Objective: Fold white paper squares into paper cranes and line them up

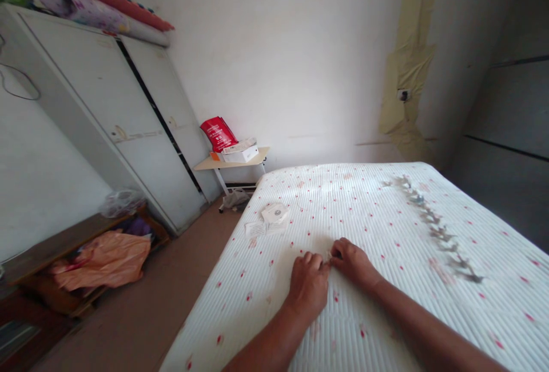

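So we've got both hands down on the bed, closer to its left edge than its right, with the far edge well beyond them. What we're working with is a small pale piece, right in the gap where the hands meet. The left hand is on the near left side of it, the right hand on the other side, and both have their fingers curled in narrow, pinching it at the tips. Honestly we can't tell its shape, since the fingers cover most of it.

Past the left hand, toward the left edge of the bed, we see some papers: a white one with a round dark mark, plus printed sheets beside it. They're well apart from our fingers.

Over on the right we've got a row of small folded figures, starting near the far right corner and slanting nearer along the right edge. They're a bit blurry, and neither hand touches them. Beyond the far left corner there's a little table with a red bag and a white box.
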The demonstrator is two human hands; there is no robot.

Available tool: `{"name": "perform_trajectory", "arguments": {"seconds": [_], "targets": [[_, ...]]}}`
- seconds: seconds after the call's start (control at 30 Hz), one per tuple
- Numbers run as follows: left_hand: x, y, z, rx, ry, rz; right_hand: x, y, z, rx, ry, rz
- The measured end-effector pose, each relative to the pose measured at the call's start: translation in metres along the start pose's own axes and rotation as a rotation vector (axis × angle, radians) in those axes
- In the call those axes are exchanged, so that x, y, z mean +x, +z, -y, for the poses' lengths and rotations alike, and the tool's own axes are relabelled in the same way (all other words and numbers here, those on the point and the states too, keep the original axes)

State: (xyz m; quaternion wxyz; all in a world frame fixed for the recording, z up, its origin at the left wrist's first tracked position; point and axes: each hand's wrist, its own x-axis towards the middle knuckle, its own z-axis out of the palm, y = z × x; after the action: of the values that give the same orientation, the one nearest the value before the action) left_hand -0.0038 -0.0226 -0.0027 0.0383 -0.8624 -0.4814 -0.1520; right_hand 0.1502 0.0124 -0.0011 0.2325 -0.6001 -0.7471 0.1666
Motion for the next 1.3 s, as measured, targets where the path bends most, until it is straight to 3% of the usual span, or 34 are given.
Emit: {"name": "perform_trajectory", "arguments": {"seconds": [0.27, 0.97, 1.17, 1.3], "targets": [[0.002, -0.002, 0.0, 0.081, 0.037, 0.039, 0.006, -0.007, 0.0, 0.067, 0.025, 0.044], [0.004, -0.003, -0.004, 0.164, 0.059, 0.076, 0.014, 0.001, 0.005, -0.269, 0.044, 0.02], [0.003, -0.005, -0.004, 0.174, 0.058, 0.093, 0.019, -0.006, -0.006, -0.038, 0.075, 0.057], [0.002, -0.003, -0.005, 0.198, 0.069, 0.094, 0.015, -0.009, -0.01, 0.053, 0.017, 0.054]]}}
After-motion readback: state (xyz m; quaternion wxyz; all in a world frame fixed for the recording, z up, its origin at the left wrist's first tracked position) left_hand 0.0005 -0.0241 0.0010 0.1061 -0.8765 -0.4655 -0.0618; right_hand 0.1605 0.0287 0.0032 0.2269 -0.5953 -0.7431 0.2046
